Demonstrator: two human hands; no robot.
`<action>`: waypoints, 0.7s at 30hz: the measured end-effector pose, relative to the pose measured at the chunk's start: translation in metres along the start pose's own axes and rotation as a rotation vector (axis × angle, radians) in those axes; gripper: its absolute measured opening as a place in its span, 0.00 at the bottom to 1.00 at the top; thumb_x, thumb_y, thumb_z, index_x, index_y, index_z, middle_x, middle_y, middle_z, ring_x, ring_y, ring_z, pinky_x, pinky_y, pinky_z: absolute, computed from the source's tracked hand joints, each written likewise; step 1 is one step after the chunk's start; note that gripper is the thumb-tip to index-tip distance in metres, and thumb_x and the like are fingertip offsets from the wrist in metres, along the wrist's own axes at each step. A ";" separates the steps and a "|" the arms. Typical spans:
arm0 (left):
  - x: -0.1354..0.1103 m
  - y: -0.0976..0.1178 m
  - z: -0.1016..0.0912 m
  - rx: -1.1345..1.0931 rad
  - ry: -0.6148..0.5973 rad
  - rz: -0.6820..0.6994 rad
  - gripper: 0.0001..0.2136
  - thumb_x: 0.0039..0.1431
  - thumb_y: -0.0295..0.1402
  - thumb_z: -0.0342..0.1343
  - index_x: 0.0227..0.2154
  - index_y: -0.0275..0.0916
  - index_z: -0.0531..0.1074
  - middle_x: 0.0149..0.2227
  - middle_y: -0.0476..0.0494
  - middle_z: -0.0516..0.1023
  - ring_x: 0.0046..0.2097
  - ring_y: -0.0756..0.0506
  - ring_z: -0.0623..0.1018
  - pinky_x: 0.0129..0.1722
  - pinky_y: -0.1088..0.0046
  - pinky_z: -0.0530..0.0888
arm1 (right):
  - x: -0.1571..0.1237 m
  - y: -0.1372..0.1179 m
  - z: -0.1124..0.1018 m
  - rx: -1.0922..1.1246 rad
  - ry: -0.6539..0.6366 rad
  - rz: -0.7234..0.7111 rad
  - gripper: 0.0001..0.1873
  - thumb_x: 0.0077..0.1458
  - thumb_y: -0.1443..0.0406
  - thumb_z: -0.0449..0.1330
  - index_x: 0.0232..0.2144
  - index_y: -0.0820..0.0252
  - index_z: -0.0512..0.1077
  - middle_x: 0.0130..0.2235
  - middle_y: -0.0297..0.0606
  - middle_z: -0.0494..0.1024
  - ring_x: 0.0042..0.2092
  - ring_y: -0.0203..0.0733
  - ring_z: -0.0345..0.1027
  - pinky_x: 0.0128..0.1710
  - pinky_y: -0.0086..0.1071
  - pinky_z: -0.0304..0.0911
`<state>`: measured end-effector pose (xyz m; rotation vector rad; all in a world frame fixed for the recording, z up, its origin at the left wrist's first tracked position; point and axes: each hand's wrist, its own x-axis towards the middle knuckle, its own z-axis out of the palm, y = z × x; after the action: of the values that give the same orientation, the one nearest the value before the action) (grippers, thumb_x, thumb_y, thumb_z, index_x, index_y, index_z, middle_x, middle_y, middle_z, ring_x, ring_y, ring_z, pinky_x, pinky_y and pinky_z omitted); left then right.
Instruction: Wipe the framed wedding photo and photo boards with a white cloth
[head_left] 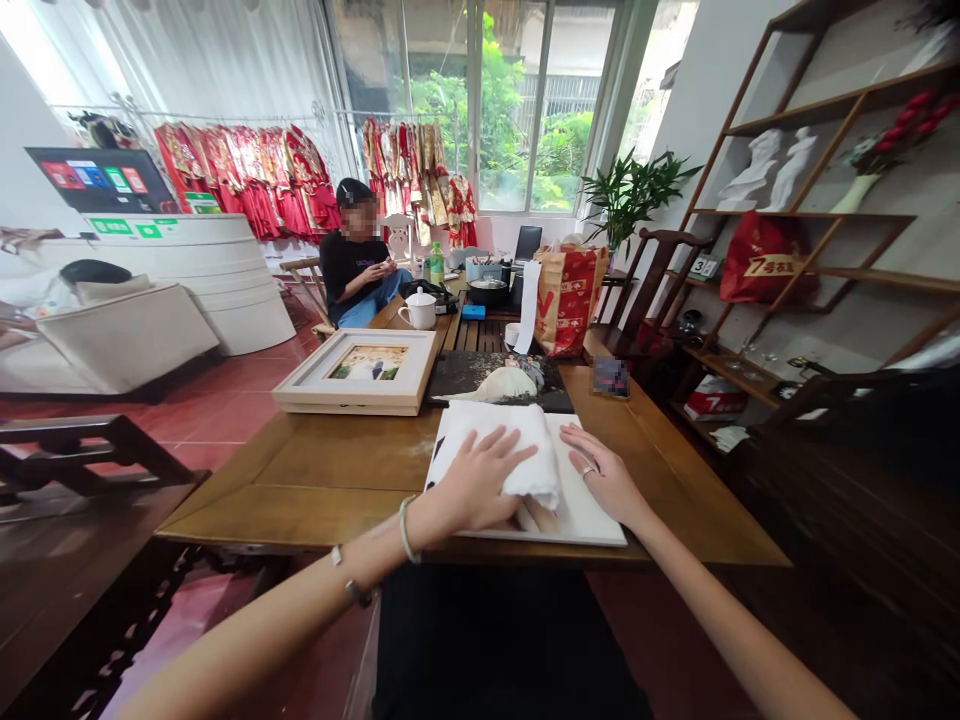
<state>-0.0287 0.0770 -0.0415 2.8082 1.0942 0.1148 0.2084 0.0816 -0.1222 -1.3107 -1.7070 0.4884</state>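
A white folded cloth [501, 442] lies on a flat white board [589, 515] at the near edge of the wooden table [315, 480]. My left hand [480, 480] rests on top of the cloth with fingers spread flat. My right hand [606, 478], a ring on one finger, lies flat on the board just right of the cloth, its thumb tucked under the cloth's edge. Behind the cloth lies a dark photo print [480, 372] with a white rumpled piece on it.
A pale framed picture [358, 370] sits at the table's left rear. A phone [610, 377], a white teapot [420, 310], a red shopping bag [568, 298] and tea things stand farther back. A seated person [358, 265] is at the far end. Shelves stand right.
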 end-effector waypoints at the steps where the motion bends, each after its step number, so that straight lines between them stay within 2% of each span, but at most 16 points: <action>1: 0.008 -0.007 0.000 0.016 0.016 -0.010 0.31 0.55 0.34 0.50 0.63 0.43 0.52 0.66 0.41 0.51 0.65 0.35 0.51 0.60 0.46 0.51 | 0.000 0.000 -0.001 0.001 -0.001 -0.002 0.18 0.57 0.62 0.52 0.48 0.57 0.73 0.56 0.45 0.70 0.62 0.48 0.57 0.62 0.50 0.50; 7: 0.044 -0.045 0.002 0.064 0.102 -0.058 0.25 0.62 0.37 0.44 0.62 0.41 0.55 0.65 0.41 0.54 0.65 0.38 0.54 0.60 0.50 0.52 | 0.002 0.004 -0.004 0.002 -0.005 0.011 0.18 0.57 0.63 0.52 0.48 0.59 0.73 0.57 0.46 0.70 0.62 0.48 0.57 0.62 0.49 0.50; 11: 0.042 -0.053 0.009 0.069 0.122 -0.057 0.26 0.60 0.36 0.47 0.62 0.42 0.55 0.65 0.41 0.53 0.65 0.37 0.53 0.61 0.49 0.51 | 0.002 0.008 -0.003 -0.005 0.001 0.003 0.18 0.57 0.63 0.52 0.48 0.58 0.73 0.56 0.45 0.70 0.62 0.48 0.57 0.62 0.50 0.50; 15: 0.014 -0.035 0.013 0.030 0.098 -0.030 0.31 0.54 0.35 0.50 0.63 0.44 0.53 0.66 0.43 0.50 0.66 0.37 0.49 0.61 0.48 0.47 | 0.002 0.007 -0.003 -0.013 -0.006 0.001 0.18 0.57 0.64 0.52 0.48 0.59 0.72 0.57 0.46 0.70 0.62 0.48 0.57 0.62 0.50 0.50; 21: -0.041 0.015 0.010 -0.039 -0.008 0.024 0.40 0.45 0.32 0.53 0.64 0.47 0.48 0.67 0.45 0.44 0.67 0.36 0.43 0.62 0.47 0.42 | 0.001 0.006 -0.006 -0.021 -0.007 0.005 0.18 0.57 0.63 0.51 0.47 0.59 0.73 0.57 0.47 0.70 0.62 0.50 0.57 0.62 0.51 0.50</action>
<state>-0.0477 0.0378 -0.0506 2.7848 1.0457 0.1259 0.2170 0.0830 -0.1231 -1.3295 -1.7194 0.4796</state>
